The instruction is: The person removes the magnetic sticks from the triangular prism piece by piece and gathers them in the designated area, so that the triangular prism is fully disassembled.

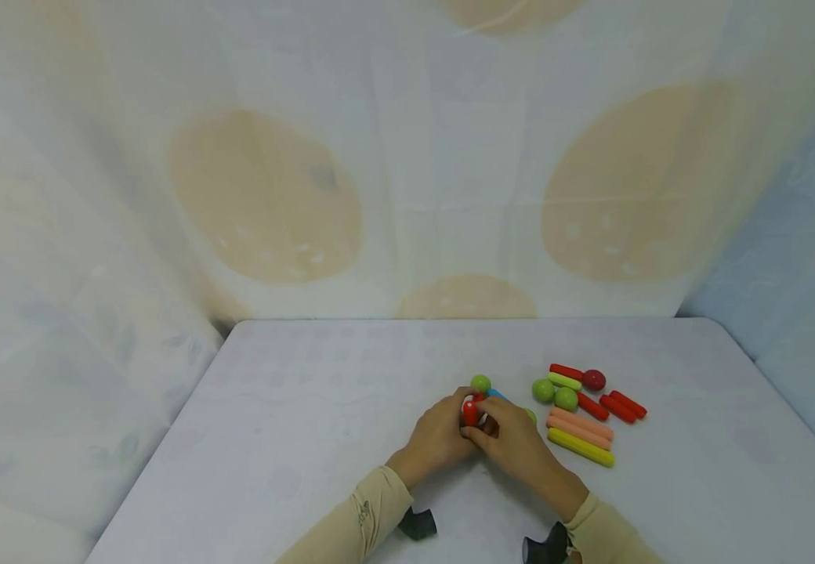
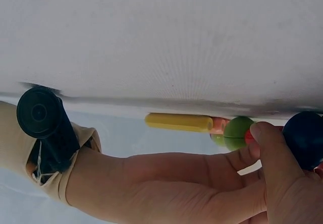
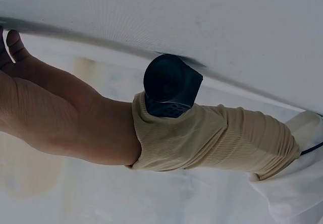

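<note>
Both hands (image 1: 481, 435) around upright red stick (image 1: 470, 410).

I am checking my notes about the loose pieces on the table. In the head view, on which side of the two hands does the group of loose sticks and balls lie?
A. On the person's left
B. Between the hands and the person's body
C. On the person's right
C: the loose sticks and balls lie on the table to the right of the right hand and the left hand.
</note>
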